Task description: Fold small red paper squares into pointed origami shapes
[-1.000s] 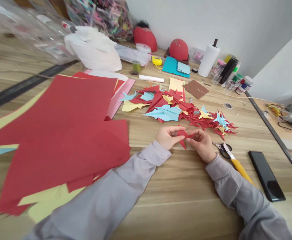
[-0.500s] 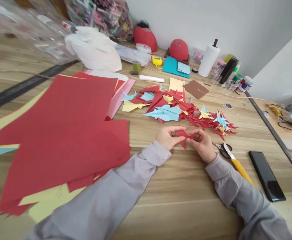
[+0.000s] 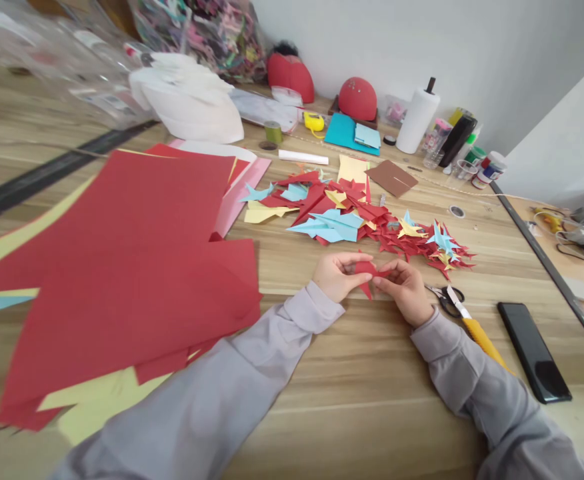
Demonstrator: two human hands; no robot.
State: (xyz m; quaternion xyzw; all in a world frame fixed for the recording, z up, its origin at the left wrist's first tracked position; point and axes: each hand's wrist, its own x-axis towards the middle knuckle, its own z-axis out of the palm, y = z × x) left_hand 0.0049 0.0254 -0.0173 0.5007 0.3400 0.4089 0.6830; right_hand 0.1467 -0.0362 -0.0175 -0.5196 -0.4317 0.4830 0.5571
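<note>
Between my hands is a small folded red paper piece (image 3: 365,268), with pointed ends sticking up and down. My left hand (image 3: 336,275) pinches its left side between thumb and fingers. The right tip is pinched by my right hand (image 3: 405,288). Just beyond my hands lies a pile of folded paper shapes (image 3: 317,200), mostly red with some blue and yellow. Large red paper sheets (image 3: 147,267) are spread to the left, over yellow ones. The exact folds under my fingertips are hidden.
Right of my right hand lie scissors (image 3: 452,303), a yellow-handled knife (image 3: 485,343) and a black phone (image 3: 535,353). Behind the pile are a brown paper square (image 3: 391,179), a yellow tape measure (image 3: 314,121), a white roll (image 3: 419,120) and bottles. A string crosses the table's back.
</note>
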